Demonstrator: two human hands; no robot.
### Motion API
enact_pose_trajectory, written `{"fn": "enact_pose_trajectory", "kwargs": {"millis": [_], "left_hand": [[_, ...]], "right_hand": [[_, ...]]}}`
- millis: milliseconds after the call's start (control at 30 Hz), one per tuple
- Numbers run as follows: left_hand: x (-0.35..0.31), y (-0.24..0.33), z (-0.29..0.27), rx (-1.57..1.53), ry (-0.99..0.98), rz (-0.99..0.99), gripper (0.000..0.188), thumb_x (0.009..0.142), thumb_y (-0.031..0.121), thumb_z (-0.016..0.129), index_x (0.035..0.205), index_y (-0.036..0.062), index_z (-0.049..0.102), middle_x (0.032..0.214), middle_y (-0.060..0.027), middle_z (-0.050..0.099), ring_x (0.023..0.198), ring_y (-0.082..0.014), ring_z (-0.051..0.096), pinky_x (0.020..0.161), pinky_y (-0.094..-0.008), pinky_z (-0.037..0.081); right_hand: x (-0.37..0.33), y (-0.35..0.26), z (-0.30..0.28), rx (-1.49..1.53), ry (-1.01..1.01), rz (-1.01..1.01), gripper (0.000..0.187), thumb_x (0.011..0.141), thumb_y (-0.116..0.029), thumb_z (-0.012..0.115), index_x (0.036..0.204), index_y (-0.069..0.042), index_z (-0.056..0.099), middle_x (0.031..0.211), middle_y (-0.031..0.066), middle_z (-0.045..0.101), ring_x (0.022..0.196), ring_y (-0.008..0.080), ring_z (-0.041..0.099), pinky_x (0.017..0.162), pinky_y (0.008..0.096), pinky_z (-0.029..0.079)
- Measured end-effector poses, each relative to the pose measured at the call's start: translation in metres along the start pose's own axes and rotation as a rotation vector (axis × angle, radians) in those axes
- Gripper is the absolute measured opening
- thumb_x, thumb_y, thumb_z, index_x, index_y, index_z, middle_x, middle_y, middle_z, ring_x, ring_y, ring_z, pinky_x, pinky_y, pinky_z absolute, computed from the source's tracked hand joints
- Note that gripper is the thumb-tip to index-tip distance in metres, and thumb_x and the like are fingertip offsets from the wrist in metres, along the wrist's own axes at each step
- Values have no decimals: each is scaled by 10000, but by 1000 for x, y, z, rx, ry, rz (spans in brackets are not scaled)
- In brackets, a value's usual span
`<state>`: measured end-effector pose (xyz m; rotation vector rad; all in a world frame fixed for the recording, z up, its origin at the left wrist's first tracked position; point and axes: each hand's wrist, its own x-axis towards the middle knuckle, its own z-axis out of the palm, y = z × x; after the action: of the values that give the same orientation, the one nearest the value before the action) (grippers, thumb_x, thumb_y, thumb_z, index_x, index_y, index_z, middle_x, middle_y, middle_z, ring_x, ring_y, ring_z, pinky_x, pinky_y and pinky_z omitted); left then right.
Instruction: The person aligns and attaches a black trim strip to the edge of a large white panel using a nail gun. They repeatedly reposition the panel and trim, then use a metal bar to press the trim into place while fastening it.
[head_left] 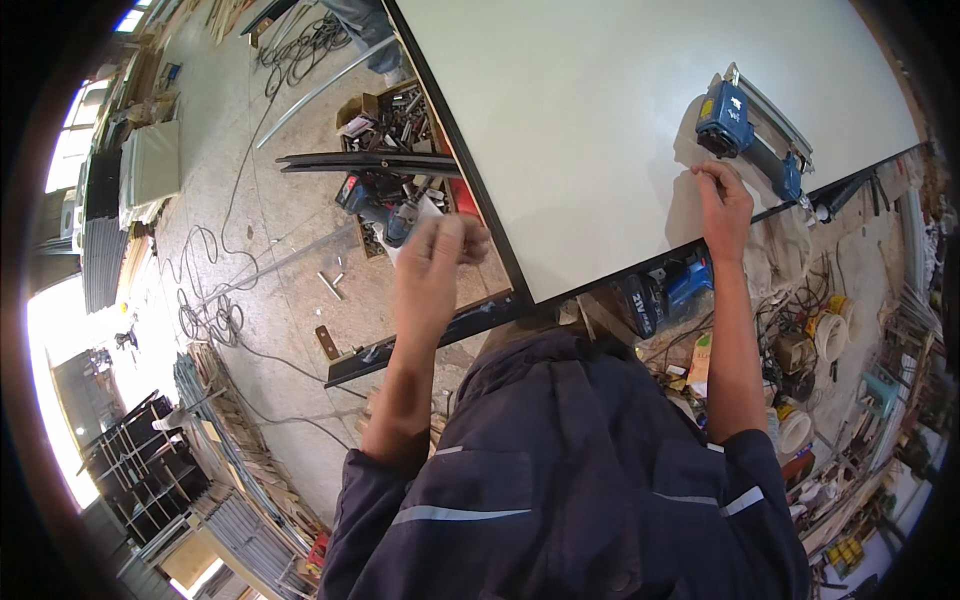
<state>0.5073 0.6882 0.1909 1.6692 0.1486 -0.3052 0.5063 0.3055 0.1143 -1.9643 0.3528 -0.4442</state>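
My left hand [432, 262] is closed in the air just off the left edge of the large white panel [580, 150]. A small white scrap [428, 208] shows at its fingertips; whether the fingers grip it I cannot tell. Over the panel's near right part, my right hand [727, 205] has its fingers curled together, and anything between them is hidden. Close beyond that hand lies a blue nail gun [735, 115] on the panel. A cordless drill [385, 212] sits past my left hand, by a box of loose hardware [405, 115].
Black edging [450, 130] runs along the panel. A dark frame bar [420, 338] juts out to the left. Below the near edge is another blue cordless tool [670, 290]. Cables [215, 310] coil on the floor [290, 360]; white buckets [828, 335] stand at the right.
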Motion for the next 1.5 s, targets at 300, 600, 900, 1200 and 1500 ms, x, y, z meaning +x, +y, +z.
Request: {"fn": "enact_pose_trajectory", "kwargs": {"millis": [300,600,900,1200,1500], "left_hand": [[-27,-23,12,796,-264,90,248,944,220,674,953,-25,710,855,-230,694,794,-397,668,711,-451,510],[-6,-34,19,747,-433,-4,339,944,251,659,844,-71,696,688,-203,675,673,-343,691,672,-447,516],[-8,-28,25,805,-398,-98,389,944,314,656,842,-58,708,684,-184,692,695,-340,708,706,-444,534],[-15,-49,25,825,-321,146,402,951,338,638,840,-45,692,800,-264,681,832,-437,679,762,-504,522],[-20,-46,25,828,-311,79,373,939,340,646,864,-22,694,879,-273,679,874,-467,659,781,-549,513]], "right_hand": [[2,2,0,-47,8,6,147,967,-59,611,1032,35,703,1014,54,723,957,122,660,881,256,496],[-1,1,8,-64,83,-46,117,924,-61,648,987,6,720,954,63,698,866,135,657,804,273,511],[-1,-2,10,-195,48,-115,99,894,-70,667,962,-1,692,932,71,659,830,179,639,782,281,511],[1,-1,7,-340,86,-175,129,902,-89,659,976,10,698,929,101,653,862,211,656,799,309,515],[-1,3,8,-248,76,-102,126,920,-83,664,975,27,688,924,95,640,841,206,627,788,316,500]]}}
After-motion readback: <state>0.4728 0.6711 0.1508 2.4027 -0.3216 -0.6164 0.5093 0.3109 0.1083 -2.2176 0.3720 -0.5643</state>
